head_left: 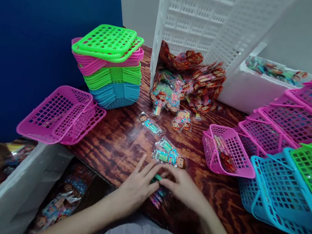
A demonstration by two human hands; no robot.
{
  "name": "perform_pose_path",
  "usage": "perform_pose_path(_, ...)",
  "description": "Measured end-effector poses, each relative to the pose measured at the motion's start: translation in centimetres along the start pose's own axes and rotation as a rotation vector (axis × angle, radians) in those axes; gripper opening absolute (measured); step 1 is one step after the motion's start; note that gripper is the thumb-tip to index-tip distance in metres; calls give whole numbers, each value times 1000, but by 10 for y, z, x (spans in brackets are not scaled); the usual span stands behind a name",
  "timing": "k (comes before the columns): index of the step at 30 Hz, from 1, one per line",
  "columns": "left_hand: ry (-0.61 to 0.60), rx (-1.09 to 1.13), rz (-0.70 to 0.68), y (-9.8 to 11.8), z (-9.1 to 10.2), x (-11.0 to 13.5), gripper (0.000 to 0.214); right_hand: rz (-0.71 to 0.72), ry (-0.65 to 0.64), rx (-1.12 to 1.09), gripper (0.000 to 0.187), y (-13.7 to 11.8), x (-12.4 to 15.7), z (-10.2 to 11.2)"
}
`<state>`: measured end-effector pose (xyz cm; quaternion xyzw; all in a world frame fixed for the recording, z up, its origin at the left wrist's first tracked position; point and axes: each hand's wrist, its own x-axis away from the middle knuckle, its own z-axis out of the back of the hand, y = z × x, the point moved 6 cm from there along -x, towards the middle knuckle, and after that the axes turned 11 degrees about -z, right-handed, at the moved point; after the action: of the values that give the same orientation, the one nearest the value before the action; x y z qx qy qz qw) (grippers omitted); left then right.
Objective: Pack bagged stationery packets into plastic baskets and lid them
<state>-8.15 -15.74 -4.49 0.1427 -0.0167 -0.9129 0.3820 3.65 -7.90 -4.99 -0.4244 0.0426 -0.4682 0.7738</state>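
My left hand and my right hand meet near the table's front edge. Between their fingertips shows a small green piece, mostly hidden, so its kind is unclear. Both hands close around it, with a left finger sticking outward. Just below them lie pink and blue striped packets, partly covered. Beyond my fingertips are clear doll-print packets with green strips, overlapping on the wood. A single similar packet rests farther back.
A white crate lies on its side, spilling a heap of doll packets. Stacked baskets stand left, beside a pink basket. On the right, a pink basket holds packets, near blue baskets. A foam box sits lower left.
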Motion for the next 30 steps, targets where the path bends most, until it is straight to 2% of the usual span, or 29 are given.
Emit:
perform_pose_path(1,-27,19,2,-1,0,0,19,-31,-11,-14,31,5,-6,5)
perform_pose_path(3,-62,66,11,-1,1,0,20,-73,113,70,25,12,-20,20)
perform_pose_path(5,-72,99,21,-1,2,1,25,-59,288,261,34,11,-32,30)
perform_pose_path(6,-73,104,26,0,2,1,31,-43,325,357,41,9,-37,29)
perform_pose_path(8,-73,99,40,1,2,2,45,-46,295,484,42,8,-45,21)
perform_pose_path(10,-84,84,59,2,0,1,54,-99,219,516,25,12,-49,14)
perform_pose_path(13,-129,75,100,1,-2,-2,42,-133,147,485,7,16,-47,12)
perform_pose_path(16,-161,69,121,0,-4,-5,18,-187,278,506,13,22,-43,24)
perform_pose_path(18,-161,63,121,-1,-5,-5,16,-269,355,524,24,29,-42,31)
perform_pose_path(20,-149,65,110,-1,-6,-4,19,-331,327,478,33,36,-43,32)
perform_pose_path(22,-111,56,91,0,-6,-2,22,-356,224,382,30,39,-44,28)
perform_pose_path(24,-52,27,70,1,-4,-1,22,-336,131,318,18,33,-40,21)
perform_pose_path(27,-20,-19,38,1,-1,-1,21,-179,115,342,4,7,-21,8)
perform_pose_path(30,-42,-34,-6,0,-1,-1,22,-71,77,393,16,-12,-2,-3)
